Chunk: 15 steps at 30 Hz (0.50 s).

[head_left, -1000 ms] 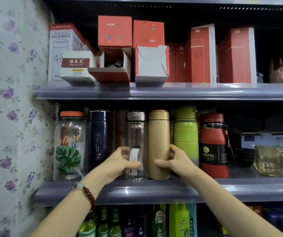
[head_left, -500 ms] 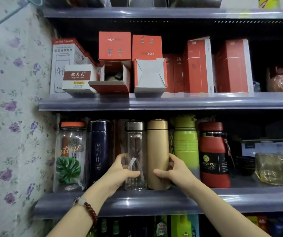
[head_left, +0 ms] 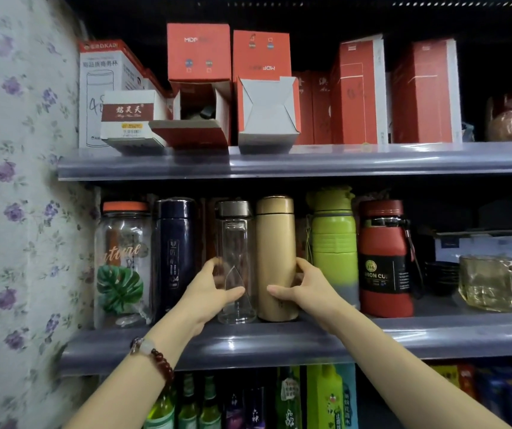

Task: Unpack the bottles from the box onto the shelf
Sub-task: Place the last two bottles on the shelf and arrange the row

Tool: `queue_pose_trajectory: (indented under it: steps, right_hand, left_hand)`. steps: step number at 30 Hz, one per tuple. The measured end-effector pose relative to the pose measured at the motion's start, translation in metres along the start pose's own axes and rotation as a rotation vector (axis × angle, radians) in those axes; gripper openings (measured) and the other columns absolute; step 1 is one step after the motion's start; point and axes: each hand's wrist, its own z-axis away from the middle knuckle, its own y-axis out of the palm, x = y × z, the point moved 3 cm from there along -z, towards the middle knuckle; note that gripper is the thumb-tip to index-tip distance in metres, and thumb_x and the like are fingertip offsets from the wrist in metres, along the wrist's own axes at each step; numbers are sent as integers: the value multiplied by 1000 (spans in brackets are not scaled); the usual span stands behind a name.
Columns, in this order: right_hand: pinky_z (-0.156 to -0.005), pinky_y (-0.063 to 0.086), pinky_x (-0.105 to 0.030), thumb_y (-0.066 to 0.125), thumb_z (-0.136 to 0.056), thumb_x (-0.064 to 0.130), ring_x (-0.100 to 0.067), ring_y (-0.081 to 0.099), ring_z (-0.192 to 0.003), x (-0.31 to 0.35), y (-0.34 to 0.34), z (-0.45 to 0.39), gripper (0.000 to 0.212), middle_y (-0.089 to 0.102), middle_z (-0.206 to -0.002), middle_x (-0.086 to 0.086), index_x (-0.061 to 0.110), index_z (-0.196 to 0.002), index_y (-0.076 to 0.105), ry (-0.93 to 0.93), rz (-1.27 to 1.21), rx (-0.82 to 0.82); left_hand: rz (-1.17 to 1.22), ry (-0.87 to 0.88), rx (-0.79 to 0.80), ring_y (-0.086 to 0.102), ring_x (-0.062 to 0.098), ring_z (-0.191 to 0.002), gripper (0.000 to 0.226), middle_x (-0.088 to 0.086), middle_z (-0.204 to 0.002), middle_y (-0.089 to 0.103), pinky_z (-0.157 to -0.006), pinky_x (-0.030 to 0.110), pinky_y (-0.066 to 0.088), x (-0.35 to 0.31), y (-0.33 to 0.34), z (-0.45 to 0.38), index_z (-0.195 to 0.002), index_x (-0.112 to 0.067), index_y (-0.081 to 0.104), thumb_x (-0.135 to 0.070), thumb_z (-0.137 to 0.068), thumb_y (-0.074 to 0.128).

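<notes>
A clear glass bottle point(head_left: 235, 243) with a metal cap stands upright on the grey middle shelf point(head_left: 279, 342). My left hand point(head_left: 210, 292) grips its lower part, thumb in front and fingers behind. Right beside it stands a gold bottle point(head_left: 275, 243); my right hand point(head_left: 304, 287) holds its lower part, thumb across the front. An open red box point(head_left: 197, 119) lies on the upper shelf, its flap down, with something dark inside. A closed red-and-white box point(head_left: 267, 116) sits next to it.
On the middle shelf also stand a leaf-print jar point(head_left: 123, 264), a navy bottle point(head_left: 175, 246), a green bottle point(head_left: 333, 243), a red bottle point(head_left: 383, 258) and a glass mug point(head_left: 490, 283). Red boxes fill the upper shelf. Floral wallpaper point(head_left: 16, 212) bounds the left. Bottles crowd the lower shelf.
The white label on the glass bottle has turned edge-on and out of sight, so the bottle has rotated in my left hand. Both hands stay on their bottles; the view shifted slightly.
</notes>
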Motion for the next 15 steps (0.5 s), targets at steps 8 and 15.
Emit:
queue_pose_trajectory:
  steps: [8,15]
  right_hand:
    - [-97,52,-44,84,-43,49,-22,59,-114,3,2,3,116,59,-129,-3,20,-143,32,-1,67,34]
    - [-96,53,-44,84,-64,35,-22,58,-114,6,4,8,95,58,-129,-2,21,-142,32,14,101,31]
  left_hand:
    - [5,-25,74,52,21,-122,81,4,-134,52,-106,41,43,8,0,-5,-149,-27,20,-13,-85,67]
    - [-2,-75,72,53,23,-120,80,0,-125,55,-108,42,40,8,-1,-7,-149,-26,20,-10,-85,66]
